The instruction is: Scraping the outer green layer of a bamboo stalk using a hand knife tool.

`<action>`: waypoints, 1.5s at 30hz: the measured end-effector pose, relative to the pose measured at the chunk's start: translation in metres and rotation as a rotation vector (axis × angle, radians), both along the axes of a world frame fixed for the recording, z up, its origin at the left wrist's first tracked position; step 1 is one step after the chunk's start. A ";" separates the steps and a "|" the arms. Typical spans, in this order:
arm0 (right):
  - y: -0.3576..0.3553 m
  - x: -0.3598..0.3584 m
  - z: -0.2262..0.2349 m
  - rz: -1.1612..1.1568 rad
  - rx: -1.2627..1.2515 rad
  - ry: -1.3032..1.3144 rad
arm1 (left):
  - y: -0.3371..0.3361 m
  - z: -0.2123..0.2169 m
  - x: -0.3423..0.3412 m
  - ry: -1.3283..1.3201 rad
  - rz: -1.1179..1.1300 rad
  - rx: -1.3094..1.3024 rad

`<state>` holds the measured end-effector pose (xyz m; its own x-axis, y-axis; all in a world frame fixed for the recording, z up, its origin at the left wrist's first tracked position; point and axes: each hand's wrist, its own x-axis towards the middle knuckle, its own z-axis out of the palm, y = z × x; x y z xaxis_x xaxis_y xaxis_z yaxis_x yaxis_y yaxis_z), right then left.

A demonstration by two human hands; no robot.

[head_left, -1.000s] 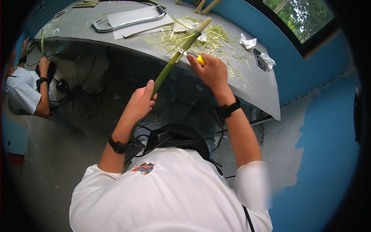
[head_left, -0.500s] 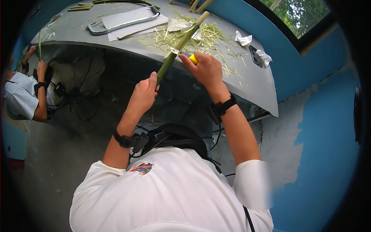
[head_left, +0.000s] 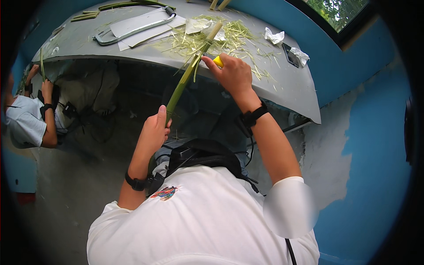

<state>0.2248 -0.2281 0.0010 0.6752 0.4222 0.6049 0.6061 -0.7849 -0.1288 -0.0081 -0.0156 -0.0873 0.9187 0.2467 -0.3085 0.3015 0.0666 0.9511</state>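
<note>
My left hand (head_left: 154,130) is closed around the lower part of a green bamboo stalk (head_left: 179,90), which slants up and away over the table's front edge. Its far end is pale and stripped, and thin curls of shaving hang from its middle. In my right hand (head_left: 235,76) is a yellow-handled knife (head_left: 218,62), held against the stalk with the thumb along it. The blade is mostly hidden by the thumb and the stalk. Beneath the stalk's far end lies a heap of pale green shavings (head_left: 238,33).
On the grey table (head_left: 291,88) lie a silver hacksaw (head_left: 132,35) on pale sheets (head_left: 152,37), cut stalks (head_left: 85,17), crumpled tissues (head_left: 274,36) and a phone (head_left: 290,54). At far left another person (head_left: 28,115) holds a thin green stalk. A blue wall (head_left: 380,110) stands at right.
My left hand has drawn back toward my body and slightly left, along with the stalk. Fresh shavings now hang from the stalk by the knife. My right hand has moved slightly nearer the stalk's far end.
</note>
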 end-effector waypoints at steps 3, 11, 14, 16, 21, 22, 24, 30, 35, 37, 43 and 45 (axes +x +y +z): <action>0.000 0.000 -0.001 -0.029 0.031 0.011 | 0.007 -0.001 -0.020 0.053 -0.011 0.027; 0.002 0.000 0.002 -0.007 0.071 0.052 | 0.023 0.001 -0.021 0.072 -0.042 -0.013; 0.001 -0.002 0.005 -0.003 0.064 0.063 | 0.025 0.003 -0.015 0.060 -0.059 -0.065; 0.000 -0.003 0.007 -0.007 0.033 0.072 | 0.026 0.005 -0.005 0.043 -0.082 -0.094; -0.001 -0.004 0.008 0.027 0.025 0.076 | 0.022 0.011 0.027 0.005 -0.114 -0.191; -0.001 -0.004 0.008 0.025 0.025 0.080 | 0.020 0.014 0.033 0.001 -0.125 -0.216; -0.001 -0.006 0.010 0.039 0.035 0.078 | 0.015 0.024 0.043 0.004 -0.136 -0.257; -0.002 -0.005 0.010 0.110 0.097 0.054 | 0.000 0.035 0.069 -0.002 -0.189 -0.327; -0.005 -0.005 0.013 0.116 0.089 0.054 | -0.003 0.045 0.089 -0.020 -0.211 -0.338; -0.006 -0.004 0.013 0.118 0.089 0.047 | -0.007 0.046 0.096 -0.037 -0.201 -0.350; -0.012 0.004 0.008 0.121 0.082 -0.054 | -0.018 0.044 0.104 -0.044 -0.187 -0.356; -0.013 0.003 0.008 0.111 0.069 -0.030 | -0.023 0.044 0.102 -0.043 -0.159 -0.335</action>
<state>0.2283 -0.2407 0.0089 0.6079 0.4496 0.6545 0.6930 -0.7028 -0.1608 0.0944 -0.0382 -0.0429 0.9514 -0.0081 -0.3078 0.2930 0.3316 0.8968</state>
